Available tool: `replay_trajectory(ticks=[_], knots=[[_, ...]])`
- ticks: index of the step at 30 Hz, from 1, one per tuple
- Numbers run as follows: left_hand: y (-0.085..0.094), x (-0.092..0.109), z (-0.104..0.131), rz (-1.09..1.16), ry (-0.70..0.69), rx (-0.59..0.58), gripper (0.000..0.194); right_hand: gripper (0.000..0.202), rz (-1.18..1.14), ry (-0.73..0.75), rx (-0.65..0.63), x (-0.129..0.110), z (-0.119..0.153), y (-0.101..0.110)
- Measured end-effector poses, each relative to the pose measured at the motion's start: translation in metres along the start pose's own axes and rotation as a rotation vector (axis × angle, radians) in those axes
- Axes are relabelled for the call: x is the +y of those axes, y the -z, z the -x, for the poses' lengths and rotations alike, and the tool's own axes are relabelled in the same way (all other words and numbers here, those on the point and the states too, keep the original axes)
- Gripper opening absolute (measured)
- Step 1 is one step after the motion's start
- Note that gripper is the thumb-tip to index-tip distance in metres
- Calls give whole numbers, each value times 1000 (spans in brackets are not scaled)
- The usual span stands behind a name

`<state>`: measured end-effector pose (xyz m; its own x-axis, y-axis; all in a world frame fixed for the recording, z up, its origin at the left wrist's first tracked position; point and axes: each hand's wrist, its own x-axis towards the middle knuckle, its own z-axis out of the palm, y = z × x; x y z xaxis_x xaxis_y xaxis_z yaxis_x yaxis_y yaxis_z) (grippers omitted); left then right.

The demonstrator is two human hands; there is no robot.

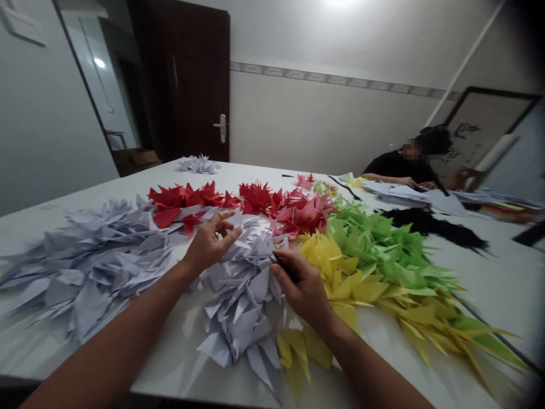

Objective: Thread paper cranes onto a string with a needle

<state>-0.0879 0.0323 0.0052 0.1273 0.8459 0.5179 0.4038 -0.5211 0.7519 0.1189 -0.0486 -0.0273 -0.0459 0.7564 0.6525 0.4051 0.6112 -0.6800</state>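
Folded pale-lilac paper pieces lie in a large heap [114,255] at the left and a smaller heap [242,307] at the centre. Over the top of the centre heap, my left hand [213,238] pinches a pale folded paper piece [237,218]. My right hand [302,284] is closed around a thin dark tool [284,266], its tip close to the centre heap. Red pieces [187,199] lie behind my hands. Yellow pieces [340,272] and green pieces [383,244] spread to the right.
A person [400,165] in black leans over the far right of the white table [170,363], beside stacked papers [395,192]. Black strands [434,224] lie nearer on the right. A small pale heap [199,165] is at the back left, before a dark door [183,79].
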Motion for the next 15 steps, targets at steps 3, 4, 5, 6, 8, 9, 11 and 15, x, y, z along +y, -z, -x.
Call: replay_trajectory(ticks=[3,4,5,6,8,9,11,15], knots=[[0,1,2,-64,0,-32,59,23,-12,-1,9,-2,-2,0],[0,2,2,-77,12,-35,57,23,-14,3,9,-3,-2,0],[0,3,3,-89,23,-35,54,23,-13,8,7,-4,-3,0],[0,3,3,-100,30,-37,51,22,-14,13,2,-6,-3,1],[0,4,2,-116,27,-36,46,22,-14,24,-7,-9,-3,1],[0,4,2,-120,22,-32,44,22,-14,30,-8,-10,-4,1],[0,4,1,-119,21,-28,43,20,-11,38,-7,-11,-4,2],[0,2,1,-136,18,-25,39,21,-9,44,-18,-11,-4,3]])
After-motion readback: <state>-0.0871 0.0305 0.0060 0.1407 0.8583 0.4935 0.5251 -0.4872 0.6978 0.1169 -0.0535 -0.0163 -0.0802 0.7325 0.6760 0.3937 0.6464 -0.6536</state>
